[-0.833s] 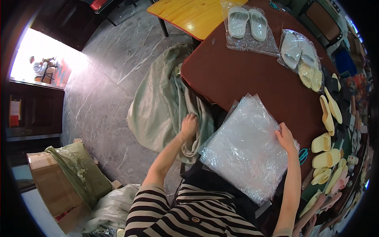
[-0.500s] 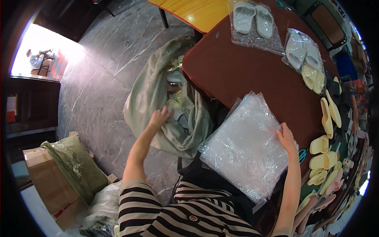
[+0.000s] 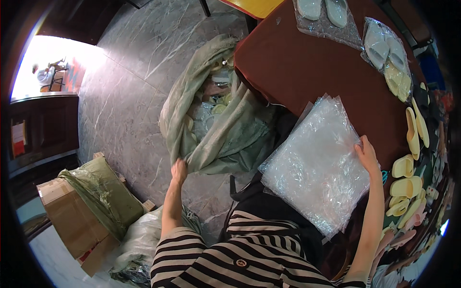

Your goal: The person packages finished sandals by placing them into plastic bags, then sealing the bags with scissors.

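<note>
Since the earlier frame the left hand (image 3: 179,171) has travelled from the mouth of the woven sack (image 3: 240,139) down to its near rim, and that mouth now gapes into a long, pointed oval; the fingers are curled tightly over a bunched fold of the cloth, which is grey-green, faintly shiny and drawn into thick, ropy pleats; inside the sack lie pale yellow and whitish pieces in crinkled clear film, too small to tell apart. Across the body, the right hand (image 3: 366,153) has stayed at the edge of a stack of clear plastic bags (image 3: 317,165); its fingers are bent around that edge, pinching it, though how far they reach beneath is hidden; the stack is flat and roughly square, glossy and wrinkled, with uneven corners, and it lies between the lap and the brown table (image 3: 307,62), overlapping the table's edge. On the smooth, matt tabletop, white slippers (image 3: 377,48) rest in crackly clear wrapping, with a cream pair (image 3: 397,82) just beside them; farther right, rounded yellow slides (image 3: 407,187) stand unwrapped; to the left, a creased cardboard box (image 3: 72,216) sits on grey, white-veined flooring (image 3: 139,105).
</note>
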A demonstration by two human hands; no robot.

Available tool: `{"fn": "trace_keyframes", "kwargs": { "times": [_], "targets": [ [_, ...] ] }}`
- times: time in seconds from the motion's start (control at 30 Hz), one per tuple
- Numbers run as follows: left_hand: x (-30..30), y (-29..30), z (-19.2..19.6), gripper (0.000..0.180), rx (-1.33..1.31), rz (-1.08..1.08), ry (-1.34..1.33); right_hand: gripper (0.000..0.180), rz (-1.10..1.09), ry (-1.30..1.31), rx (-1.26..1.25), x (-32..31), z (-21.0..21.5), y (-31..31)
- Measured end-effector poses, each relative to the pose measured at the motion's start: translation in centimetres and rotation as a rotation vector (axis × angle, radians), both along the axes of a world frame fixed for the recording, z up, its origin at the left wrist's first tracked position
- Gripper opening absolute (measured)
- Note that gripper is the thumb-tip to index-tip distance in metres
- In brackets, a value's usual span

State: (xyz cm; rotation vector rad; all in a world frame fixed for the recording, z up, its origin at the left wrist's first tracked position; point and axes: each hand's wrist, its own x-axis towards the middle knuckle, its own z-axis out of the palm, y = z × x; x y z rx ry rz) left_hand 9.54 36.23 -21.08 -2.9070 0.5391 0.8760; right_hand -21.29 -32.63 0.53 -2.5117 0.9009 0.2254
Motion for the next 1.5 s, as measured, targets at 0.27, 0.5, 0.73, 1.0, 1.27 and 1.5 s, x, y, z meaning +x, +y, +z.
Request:
{"fn": "trace_keyframes", "kwargs": {
  "times": [0.27, 0.5, 0.73, 1.0, 1.27, 1.5],
  "targets": [
    [13.5, -17.7, 3.2, 0.063, -0.448, -0.326, -0.193, 0.030, -0.041, 0.105, 0.145, 2.4, -0.5, 1.0],
    [16.2, -19.7, -5.3, 0.133, 0.226, -0.491, 0.076, 0.025, -0.010, 0.131, 0.133, 3.5, 0.1, 0.8],
    [20.5, -23.8, -7.3, 0.150, 0.432, -0.634, 0.351, 0.024, -0.031, 0.226, 0.118, 3.8, 0.5, 0.3],
    [21.6, -25.2, -12.3, 0.140, 0.484, -0.807, 0.359, 0.025, -0.051, 0.268, 0.092, 4.5, 0.9, 0.6],
    [22.6, -20.5, -14.7, 0.129, -0.032, -0.702, 0.595, 0.025, 0.021, 0.226, 0.079, 4.9, 0.8, 0.1],
    [19.0, -24.1, -14.1, 0.091, -0.014, -0.588, 0.714, 0.023, 0.009, 0.207, 0.055, 3.4, 1.6, -0.2]
  ]
}}
